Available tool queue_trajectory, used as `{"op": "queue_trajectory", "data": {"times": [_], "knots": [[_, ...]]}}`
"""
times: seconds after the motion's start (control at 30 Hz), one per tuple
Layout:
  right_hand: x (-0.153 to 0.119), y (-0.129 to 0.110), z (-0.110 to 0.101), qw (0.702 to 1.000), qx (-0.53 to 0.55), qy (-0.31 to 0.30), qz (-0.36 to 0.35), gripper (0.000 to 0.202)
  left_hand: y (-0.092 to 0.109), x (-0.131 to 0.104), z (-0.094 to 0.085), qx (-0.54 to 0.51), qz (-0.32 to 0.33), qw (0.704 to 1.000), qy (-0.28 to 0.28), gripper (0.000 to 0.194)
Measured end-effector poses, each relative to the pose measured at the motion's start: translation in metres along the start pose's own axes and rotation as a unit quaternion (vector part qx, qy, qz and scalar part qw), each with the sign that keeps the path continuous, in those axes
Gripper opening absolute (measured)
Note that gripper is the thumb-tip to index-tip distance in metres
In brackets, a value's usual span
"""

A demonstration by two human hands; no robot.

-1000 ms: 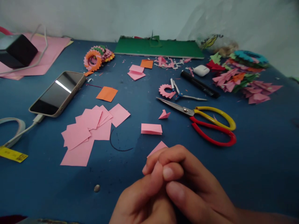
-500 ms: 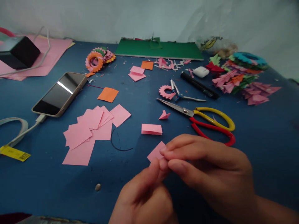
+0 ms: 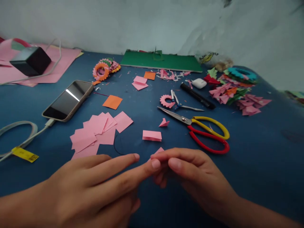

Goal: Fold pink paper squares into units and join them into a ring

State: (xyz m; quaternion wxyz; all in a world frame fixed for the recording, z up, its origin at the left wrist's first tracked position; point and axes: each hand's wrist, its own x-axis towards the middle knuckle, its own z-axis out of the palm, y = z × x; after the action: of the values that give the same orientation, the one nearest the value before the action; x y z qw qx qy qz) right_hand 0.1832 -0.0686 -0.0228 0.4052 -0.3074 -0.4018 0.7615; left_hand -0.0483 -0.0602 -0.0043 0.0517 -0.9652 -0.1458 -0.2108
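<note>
My left hand (image 3: pixel 102 186) reaches in from the left, index and middle fingers stretched out, thumb below. Its index fingertip touches the fingertips of my right hand (image 3: pixel 192 174). The right hand's fingers are curled and pinched together; whatever is between them is hidden. Just behind the fingertips shows the corner of a pink paper square (image 3: pixel 160 149), mostly covered by the hands. Beyond it lie a folded pink paper strip (image 3: pixel 152 135) and a small folded pink paper piece (image 3: pixel 164 122). A fan of pink paper squares (image 3: pixel 97 125) spreads past my left hand, which covers its near edge.
Scissors (image 3: pixel 190 122) with yellow and red handles lie beyond my right hand. Farther back are small snips (image 3: pixel 179 105), a black pen (image 3: pixel 198 96), a white case (image 3: pixel 199 83) and folded paper pieces (image 3: pixel 237 87). A charging phone (image 3: pixel 68 100) lies at left.
My left hand has gone from a thumb-and-finger pinch to stretched fingers, with its back now turned up. My right hand stays curled. The view has shifted slightly.
</note>
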Motion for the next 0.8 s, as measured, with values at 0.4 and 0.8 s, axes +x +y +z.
{"op": "queue_trajectory", "data": {"times": [0.4, 0.8], "knots": [[0.008, -0.005, 0.008, 0.993, -0.063, 0.093, -0.033, 0.026, -0.021, 0.010, 0.036, -0.047, 0.041, 0.998, -0.016, 0.019], [0.005, 0.001, 0.001, 0.983, -0.146, 0.113, 0.001, 0.017, -0.013, 0.009, 0.033, -0.089, -0.011, 0.995, -0.041, 0.016]]}}
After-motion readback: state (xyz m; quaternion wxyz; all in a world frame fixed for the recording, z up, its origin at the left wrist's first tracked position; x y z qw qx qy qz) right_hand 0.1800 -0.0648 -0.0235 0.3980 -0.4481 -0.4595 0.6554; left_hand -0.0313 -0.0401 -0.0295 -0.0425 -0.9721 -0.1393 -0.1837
